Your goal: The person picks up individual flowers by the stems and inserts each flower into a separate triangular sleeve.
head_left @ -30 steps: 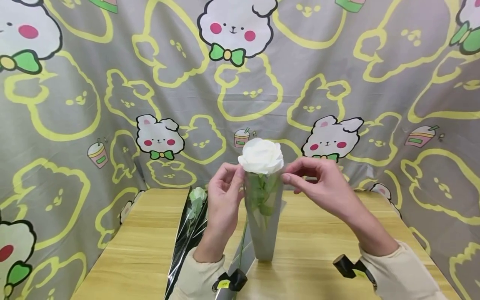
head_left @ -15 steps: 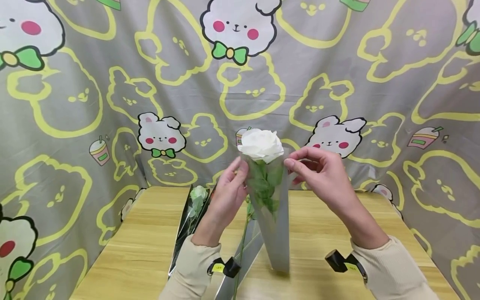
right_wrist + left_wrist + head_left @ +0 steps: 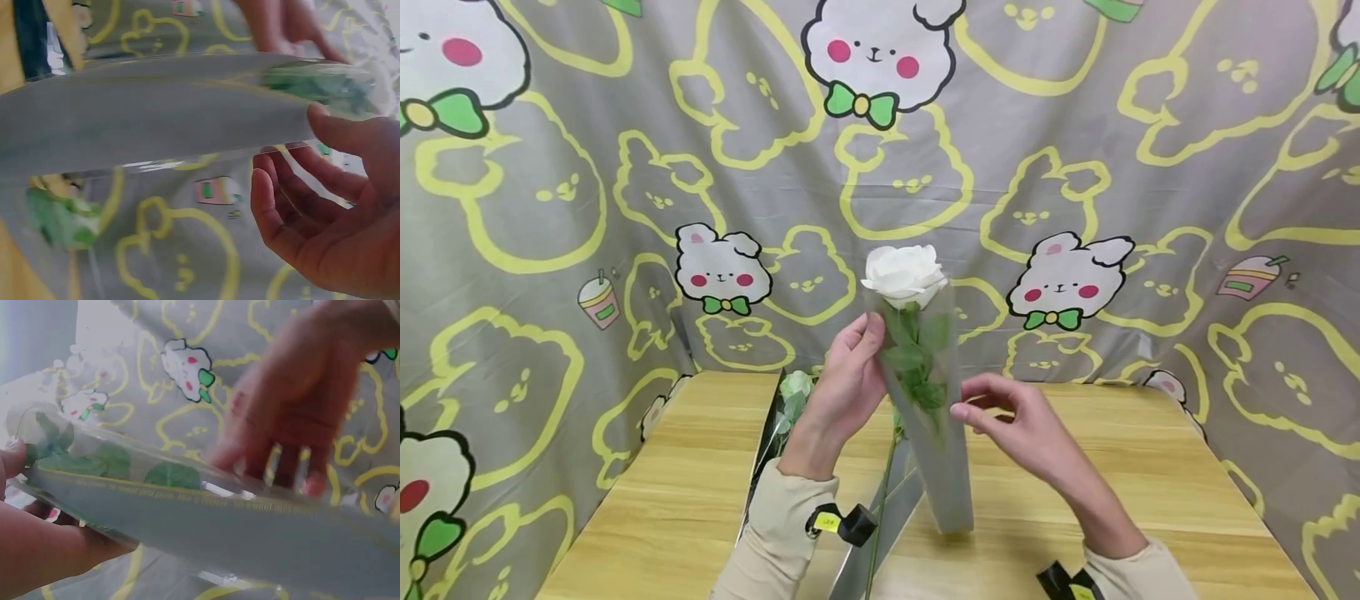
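A white rose [image 3: 904, 273] with green leaves [image 3: 917, 362] stands in a sleeve [image 3: 950, 487], clear at the front and grey at the back. The sleeve leans slightly, bloom above its rim. My left hand [image 3: 847, 379] grips the sleeve's upper left edge, thumb in front. My right hand [image 3: 1022, 425] is at the sleeve's right edge, about halfway down. In the right wrist view its thumb [image 3: 334, 130] touches the grey side while the other fingers bend loosely below the edge. Printed lettering runs along the sleeve in the left wrist view.
On the wooden table [image 3: 1075, 475] a green stem [image 3: 883, 500] lies over another grey wrapper [image 3: 901, 508]. Left of it lies a pale rose [image 3: 795, 387] in a black wrapper [image 3: 769, 433], partly behind my left arm. A patterned curtain [image 3: 910, 183] stands behind the table.
My right hand has moved from the sleeve's upper right edge down to about mid-height. The rose and sleeve have risen slightly, and the bloom has shifted left. My left hand keeps its hold.
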A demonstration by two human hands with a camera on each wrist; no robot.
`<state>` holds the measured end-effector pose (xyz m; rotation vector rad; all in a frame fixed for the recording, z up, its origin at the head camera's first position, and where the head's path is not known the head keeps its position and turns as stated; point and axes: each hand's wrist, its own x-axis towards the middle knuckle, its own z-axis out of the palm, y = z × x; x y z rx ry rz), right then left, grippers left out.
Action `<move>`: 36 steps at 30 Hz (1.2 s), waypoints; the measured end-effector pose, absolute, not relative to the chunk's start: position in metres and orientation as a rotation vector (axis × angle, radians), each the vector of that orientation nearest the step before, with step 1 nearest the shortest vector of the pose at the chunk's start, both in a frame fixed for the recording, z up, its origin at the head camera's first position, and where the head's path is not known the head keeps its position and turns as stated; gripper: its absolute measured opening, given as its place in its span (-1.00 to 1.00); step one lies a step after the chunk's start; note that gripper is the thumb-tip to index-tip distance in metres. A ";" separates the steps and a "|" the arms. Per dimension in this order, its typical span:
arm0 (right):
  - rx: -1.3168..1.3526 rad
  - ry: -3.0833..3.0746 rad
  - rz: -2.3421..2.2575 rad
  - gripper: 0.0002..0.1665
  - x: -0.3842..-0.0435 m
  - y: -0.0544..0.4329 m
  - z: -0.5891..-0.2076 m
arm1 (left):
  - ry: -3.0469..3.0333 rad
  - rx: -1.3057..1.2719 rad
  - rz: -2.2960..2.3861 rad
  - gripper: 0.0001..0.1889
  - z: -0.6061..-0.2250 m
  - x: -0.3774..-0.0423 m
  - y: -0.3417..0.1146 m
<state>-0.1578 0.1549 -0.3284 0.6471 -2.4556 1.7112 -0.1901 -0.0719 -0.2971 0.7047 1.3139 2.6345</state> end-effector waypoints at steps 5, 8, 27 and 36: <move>0.631 -2.396 1.725 -0.94 -0.158 0.146 -0.345 | 1.367 0.785 2.543 -0.20 -0.296 -0.191 -0.075; 0.600 -2.371 1.705 -0.95 -0.157 0.143 -0.346 | 1.403 0.847 2.492 -0.11 -0.294 -0.190 -0.076; 0.667 -2.461 1.644 -0.84 -0.150 0.131 -0.359 | 1.547 0.812 2.437 0.23 -0.286 -0.189 -0.079; 0.667 -2.453 1.583 -0.86 -0.151 0.133 -0.357 | 1.705 0.795 2.359 0.15 -0.293 -0.191 -0.077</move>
